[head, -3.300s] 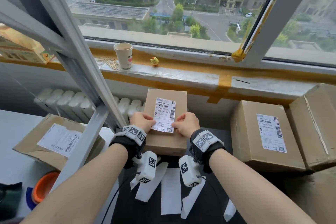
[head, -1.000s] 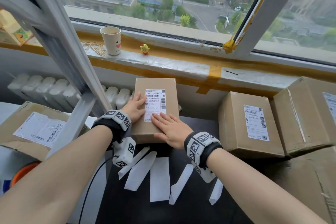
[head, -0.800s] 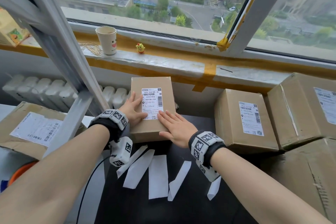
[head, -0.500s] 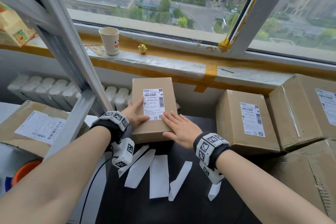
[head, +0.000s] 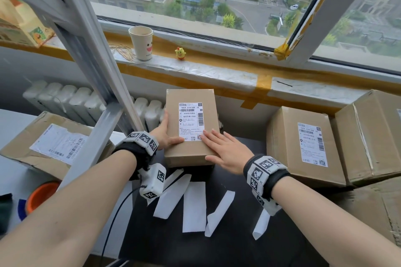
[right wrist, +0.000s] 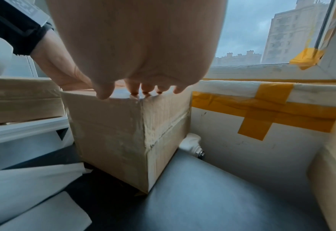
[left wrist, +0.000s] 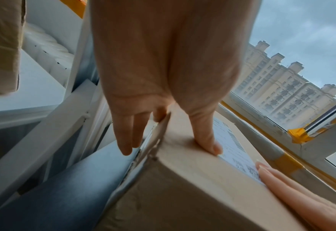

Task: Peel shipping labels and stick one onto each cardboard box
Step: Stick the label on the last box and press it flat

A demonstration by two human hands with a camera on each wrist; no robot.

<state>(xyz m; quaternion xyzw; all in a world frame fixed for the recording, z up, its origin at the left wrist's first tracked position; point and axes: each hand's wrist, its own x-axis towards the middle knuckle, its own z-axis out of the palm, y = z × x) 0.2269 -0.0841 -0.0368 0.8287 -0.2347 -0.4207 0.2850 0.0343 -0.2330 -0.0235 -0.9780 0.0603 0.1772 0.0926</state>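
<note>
Both forearms are bare. Each wrist wears a black wrist strap (head: 130, 154) ringed with white blocks printed with black square markers. A thin black cable (head: 115, 212) trails from the white camera housing (head: 153, 182) below the left strap.

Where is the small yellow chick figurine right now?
In the head view, the small yellow chick figurine stands on the taped windowsill, just right of the smiley-face paper cup and above the labelled cardboard box.
</note>
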